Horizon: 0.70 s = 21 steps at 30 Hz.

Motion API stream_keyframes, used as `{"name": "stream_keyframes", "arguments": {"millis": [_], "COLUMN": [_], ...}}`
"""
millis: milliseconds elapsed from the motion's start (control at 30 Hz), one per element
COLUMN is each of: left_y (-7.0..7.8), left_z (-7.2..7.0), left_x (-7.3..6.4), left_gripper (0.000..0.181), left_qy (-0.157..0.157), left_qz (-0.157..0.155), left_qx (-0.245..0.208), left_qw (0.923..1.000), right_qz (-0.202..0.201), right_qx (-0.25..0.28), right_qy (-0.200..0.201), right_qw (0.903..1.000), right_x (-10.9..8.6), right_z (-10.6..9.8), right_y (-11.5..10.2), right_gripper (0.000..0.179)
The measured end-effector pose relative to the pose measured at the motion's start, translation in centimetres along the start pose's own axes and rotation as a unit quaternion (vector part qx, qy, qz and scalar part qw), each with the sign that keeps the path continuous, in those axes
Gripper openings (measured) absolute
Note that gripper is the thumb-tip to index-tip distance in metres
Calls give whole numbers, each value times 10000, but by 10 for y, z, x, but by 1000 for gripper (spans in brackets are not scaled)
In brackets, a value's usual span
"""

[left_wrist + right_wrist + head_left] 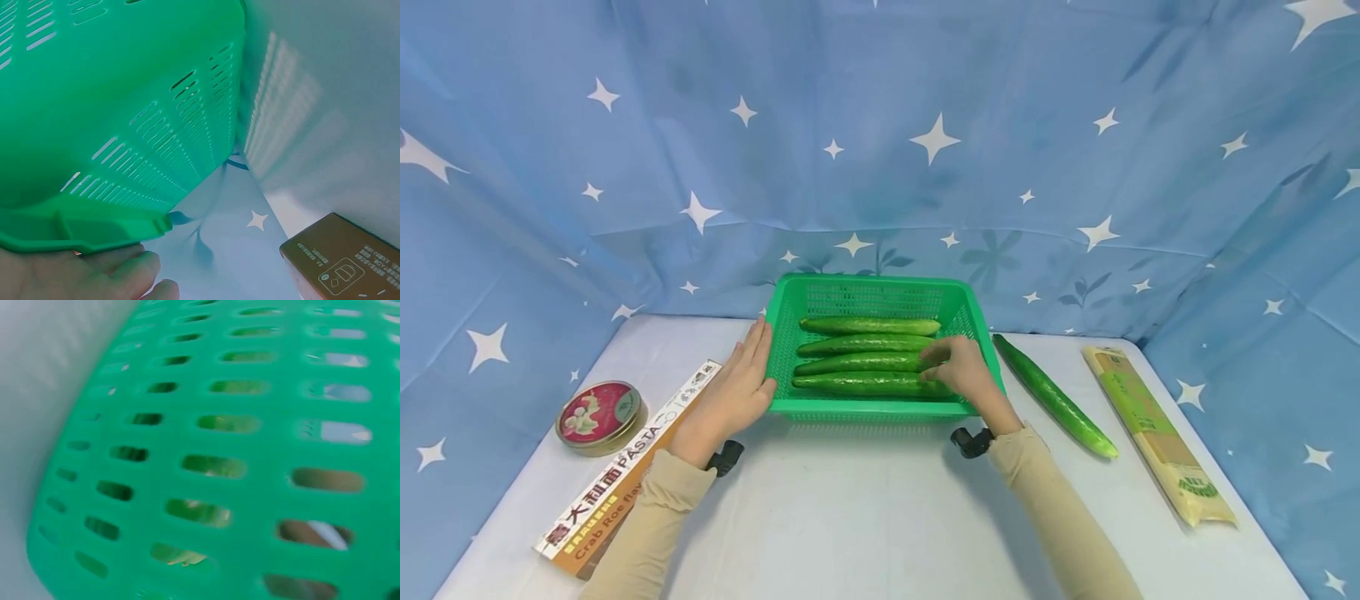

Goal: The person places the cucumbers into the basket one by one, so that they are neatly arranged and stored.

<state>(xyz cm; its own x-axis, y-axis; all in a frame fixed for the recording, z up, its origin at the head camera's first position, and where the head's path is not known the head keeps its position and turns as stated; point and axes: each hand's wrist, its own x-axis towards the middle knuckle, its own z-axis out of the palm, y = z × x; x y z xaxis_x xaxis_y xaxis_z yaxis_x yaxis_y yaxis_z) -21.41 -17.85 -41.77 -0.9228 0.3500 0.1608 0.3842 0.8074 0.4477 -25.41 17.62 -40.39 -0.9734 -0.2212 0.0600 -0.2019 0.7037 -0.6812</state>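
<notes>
A green perforated plastic basket (872,407) stands on the table with several cucumbers lying side by side in it. My left hand (737,392) lies along the basket's left side, fingers straight and against the rim. In the left wrist view its fingertips (140,269) show just under the rim. My right hand (962,367) reaches over the right wall into the basket. Its thumb and fingers curl round the right end of the second cucumber (857,362) from the front. The right wrist view shows mostly the slotted basket wall (262,487), with green behind the slots.
Another cucumber (1056,396) lies on the table right of the basket, and beyond it a pack of noodles (1157,433). On the left are a pasta box (625,475) and a round red-lidded tin (600,417). A blue starred curtain (865,125) hangs behind.
</notes>
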Motion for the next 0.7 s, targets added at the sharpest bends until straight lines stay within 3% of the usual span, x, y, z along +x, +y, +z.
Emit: {"name": "stream_keyframes", "arguments": {"millis": [267, 500, 700], "left_y": [-1, -1, -1], "left_z": [0, 1, 1], "left_x": [1, 1, 0], "left_gripper": [72, 73, 73], "left_qy": [-18, -7, -24], "left_qz": [13, 20, 8], "left_qx": [28, 15, -25], "left_qw": [10000, 10000, 10000], "right_qz": [-563, -876, -922], "right_qx": [924, 1152, 893], "right_qy": [684, 1036, 1672], "right_qw": [9918, 9840, 9775], "right_x": [-12, -31, -53], "right_z": [-21, -52, -84], "right_y": [-6, -11, -2], "right_gripper": [20, 23, 23]}}
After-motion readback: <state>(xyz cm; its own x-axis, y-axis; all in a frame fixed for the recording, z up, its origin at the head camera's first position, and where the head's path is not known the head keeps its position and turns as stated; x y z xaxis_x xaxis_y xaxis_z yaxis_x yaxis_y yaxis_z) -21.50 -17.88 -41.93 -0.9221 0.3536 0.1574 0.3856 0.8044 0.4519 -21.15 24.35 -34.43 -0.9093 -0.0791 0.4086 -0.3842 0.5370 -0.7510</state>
